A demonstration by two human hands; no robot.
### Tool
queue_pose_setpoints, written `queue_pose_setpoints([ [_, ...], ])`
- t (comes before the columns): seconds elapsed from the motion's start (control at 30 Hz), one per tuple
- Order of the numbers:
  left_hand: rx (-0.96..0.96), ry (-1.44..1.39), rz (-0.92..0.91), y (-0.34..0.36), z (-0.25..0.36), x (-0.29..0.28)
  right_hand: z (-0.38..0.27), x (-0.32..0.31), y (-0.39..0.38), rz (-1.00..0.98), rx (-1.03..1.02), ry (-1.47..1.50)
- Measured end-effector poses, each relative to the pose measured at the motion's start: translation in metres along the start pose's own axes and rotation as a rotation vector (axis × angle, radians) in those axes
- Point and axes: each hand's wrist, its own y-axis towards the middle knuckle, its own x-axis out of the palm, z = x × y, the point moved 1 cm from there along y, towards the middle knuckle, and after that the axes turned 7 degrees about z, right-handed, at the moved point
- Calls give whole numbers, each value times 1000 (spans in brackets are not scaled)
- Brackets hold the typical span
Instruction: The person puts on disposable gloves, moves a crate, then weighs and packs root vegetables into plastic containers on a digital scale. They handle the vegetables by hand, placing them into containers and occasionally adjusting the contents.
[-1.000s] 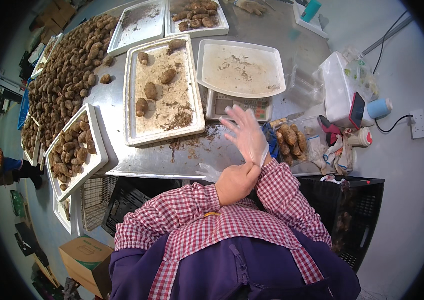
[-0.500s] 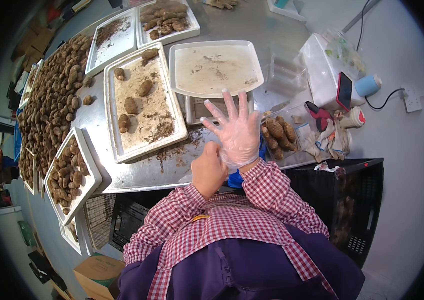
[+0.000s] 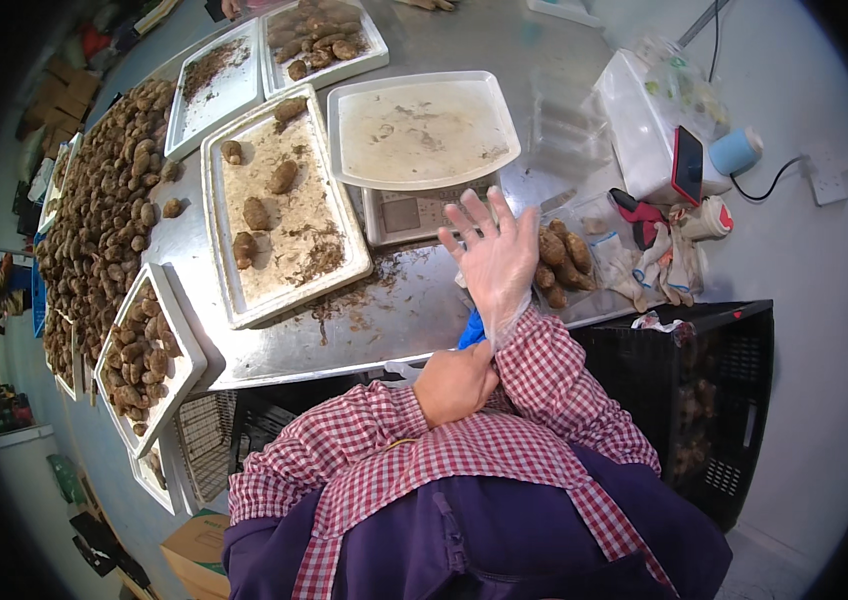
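A clear plastic disposable glove [image 3: 512, 300] covers my right hand [image 3: 494, 250], which is raised with its fingers spread and holds nothing. My bare left hand [image 3: 454, 387] is closed on the glove's cuff at the right wrist, against the checked sleeve. Just beyond the right fingers stands a weighing scale [image 3: 402, 214] with a whitish tray [image 3: 424, 125] on top, soiled but carrying no tubers. Close to the right hand's side, brown taro-like tubers [image 3: 564, 258] lie on clear plastic.
A white foam tray [image 3: 289, 255] holding several tubers stands left of the scale. Farther left are a tilted tray [image 3: 189, 365] and a large tuber heap [image 3: 104, 190]. Work gloves [image 3: 659, 265], a phone [image 3: 687, 165] and a blue thread spool [image 3: 736, 152] lie right. A black crate [image 3: 679, 400] stands below.
My left hand has drawn back toward my body, pulling the glove's cuff down over the right wrist. The right hand has tilted and shifted slightly right and nearer, its fingers lower and less widely spread.
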Motion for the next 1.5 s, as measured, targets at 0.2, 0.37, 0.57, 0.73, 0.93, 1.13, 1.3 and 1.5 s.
queue_pose_setpoints([
  [0.2, 44, 96, -76, 3, -6, 0, -6, 16, -10, -195, 244, 316],
  [0.37, 163, 7, -137, -5, -4, -12, -12, 31, -10, -335, 53, -210],
  [0.57, -616, -644, 431, -12, -46, -71, -18, -2, -35, -170, 93, -953],
  [0.73, -593, -952, 541, -26, -68, -105, -8, -16, -55, -262, 198, -1072],
  [0.93, -603, -1312, 550, -33, -65, -99, -4, -7, -63, -443, 219, -1331],
  [1.13, -624, -704, 346, -57, -66, -98, 3, -20, -55, -356, 165, -1529],
  [1.3, -568, -683, 244, -89, -63, -86, 19, -21, -55, -469, 310, -1395],
  [1.5, -654, -888, 634, -143, -77, -96, 67, -18, -49, -553, 464, -1647],
])
